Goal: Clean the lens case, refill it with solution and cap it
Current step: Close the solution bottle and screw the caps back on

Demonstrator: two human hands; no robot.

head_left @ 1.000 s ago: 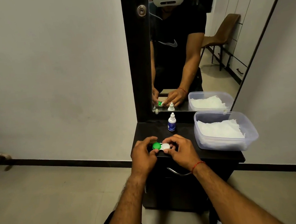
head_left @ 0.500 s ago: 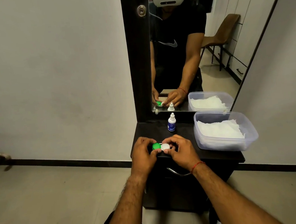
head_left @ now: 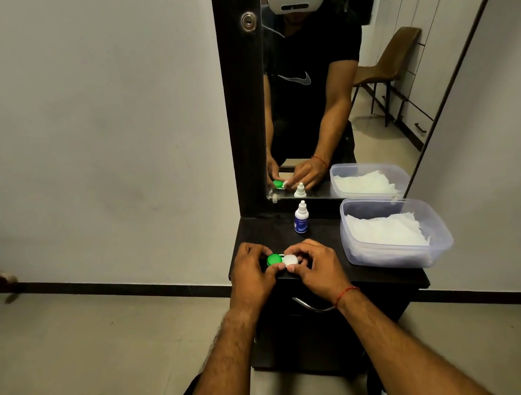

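At the front edge of the dark cabinet top [head_left: 371, 274], both hands meet around the lens case [head_left: 281, 260], which sits low over the surface between them. From the left, the left hand [head_left: 252, 276] reaches in with its wrist straight and its knuckles up; the fingers curl over the far side of the green cap [head_left: 274, 259] and the thumb presses in from the near side, so the hand is closed on that end of the case. Opposite it, the right hand [head_left: 315, 267] is arched, a red thread [head_left: 346, 294] around its wrist, with its fingertips and thumb pinched around the white cap [head_left: 290, 260]. Both forearms run up from the bottom of the view and converge on the case. Behind the hands a small solution bottle [head_left: 301, 217] stands upright near the mirror [head_left: 337, 78], apart from them. Right of the hands a clear plastic tub [head_left: 441, 237] holds white tissue [head_left: 383, 231].
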